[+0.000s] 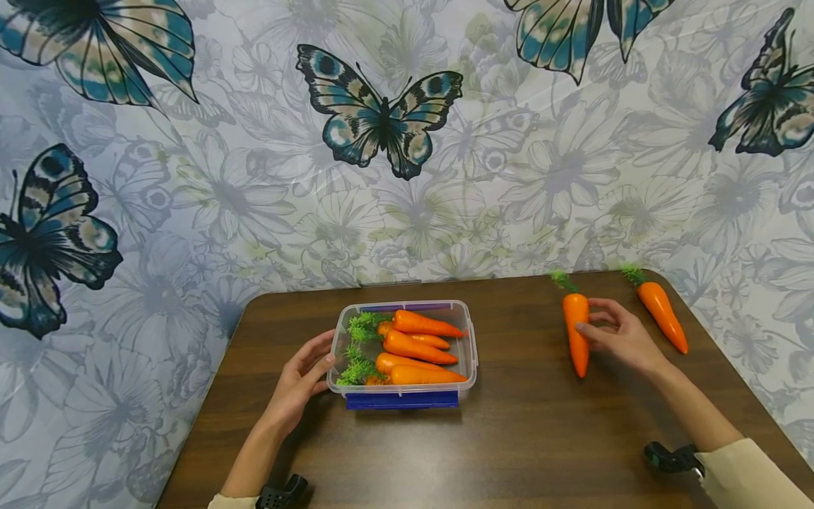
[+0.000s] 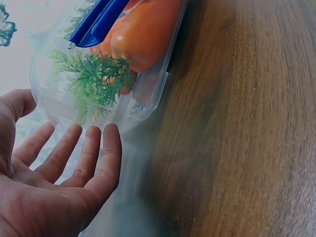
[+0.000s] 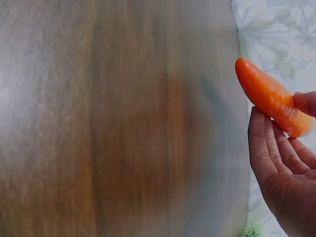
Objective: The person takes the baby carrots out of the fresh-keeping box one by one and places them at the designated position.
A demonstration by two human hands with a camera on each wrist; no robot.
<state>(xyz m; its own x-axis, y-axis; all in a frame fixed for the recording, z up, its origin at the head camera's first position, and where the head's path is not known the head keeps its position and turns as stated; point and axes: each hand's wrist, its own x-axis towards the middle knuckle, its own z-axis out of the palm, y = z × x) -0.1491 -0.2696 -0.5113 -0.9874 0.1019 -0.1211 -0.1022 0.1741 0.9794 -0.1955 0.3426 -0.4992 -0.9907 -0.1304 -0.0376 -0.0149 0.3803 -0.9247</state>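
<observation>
Two arms reach out over the brown counter [image 1: 509, 438]. Left hand [image 1: 299, 378] lies flat and spread against the side of the clear box [image 1: 467, 339], likely to keep it from sliding. Four carrots [image 1: 416, 346] lie inside the box. Right hand [image 1: 620, 336] pinches one carrot [image 1: 576, 332] with thumb and fingers, off to the right of the box. Another carrot [image 1: 663, 314] lies just beside that hand.

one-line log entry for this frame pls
left hand: open, touching clear container side | right hand: gripping carrot on table | container: carrots inside, no lid | second carrot: loose, far right
</observation>
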